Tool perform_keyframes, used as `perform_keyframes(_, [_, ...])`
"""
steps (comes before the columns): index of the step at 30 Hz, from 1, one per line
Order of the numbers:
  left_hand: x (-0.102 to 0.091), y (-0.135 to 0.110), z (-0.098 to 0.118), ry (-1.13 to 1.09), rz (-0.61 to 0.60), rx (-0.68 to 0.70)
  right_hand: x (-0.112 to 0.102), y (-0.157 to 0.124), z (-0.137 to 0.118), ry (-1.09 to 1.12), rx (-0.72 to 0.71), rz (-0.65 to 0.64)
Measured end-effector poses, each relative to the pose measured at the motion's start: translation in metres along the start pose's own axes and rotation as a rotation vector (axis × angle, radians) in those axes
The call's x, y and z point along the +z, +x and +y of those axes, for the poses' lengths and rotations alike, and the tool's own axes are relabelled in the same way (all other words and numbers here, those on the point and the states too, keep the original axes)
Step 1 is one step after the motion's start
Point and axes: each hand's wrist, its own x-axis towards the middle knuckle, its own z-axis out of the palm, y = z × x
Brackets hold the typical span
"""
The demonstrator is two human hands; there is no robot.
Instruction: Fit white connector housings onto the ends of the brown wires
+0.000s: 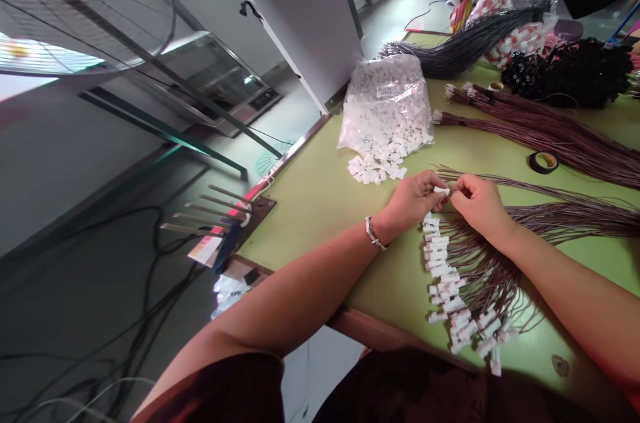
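Observation:
In my left hand (417, 200) a small white plastic connector housing (441, 190) is pinched between thumb and fingers. My right hand (477, 203) is closed just beside it, its fingertips pinching a thin brown wire whose end is hidden at the housing. Below both hands, a row of white connectors (440, 256) on brown wires curves toward the table's near edge. The wires (560, 226) run off to the right under my right forearm. Loose wire ends (450, 173) lie just beyond my fingers.
Loose white housings (377, 166) spill from a clear plastic bag (387, 96) on the green table (310, 203). Bundled brown wires (540, 130), black tape (543, 162), grey wires (465, 46) and black parts (570, 70) lie farther back. A pronged metal rack (225, 216) is fixed at the left edge.

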Motion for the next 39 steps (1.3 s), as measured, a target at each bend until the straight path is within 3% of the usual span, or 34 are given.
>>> perform_keyframes(6, [0.002,0.001,-0.003,-0.061,0.020,-0.021,-0.001,0.000,-0.001,0.095,0.024,-0.020])
perform_keyframes(14, [-0.001,0.006,-0.007,-0.063,0.082,0.046,-0.005,0.003,-0.001,0.322,0.223,-0.058])
perform_keyframes(20, [-0.007,0.005,-0.009,0.082,0.004,0.105,-0.003,0.005,0.008,0.368,0.243,-0.101])
perform_keyframes(28, [0.001,0.002,-0.004,0.273,0.020,0.199,-0.005,0.006,0.006,0.375,0.227,-0.137])
perform_keyframes(34, [0.006,0.002,-0.007,0.098,0.053,0.090,-0.008,0.005,-0.001,0.271,0.162,-0.135])
perform_keyframes(39, [0.005,0.004,-0.005,-0.044,0.056,0.001,-0.006,0.006,0.002,0.281,0.193,-0.131])
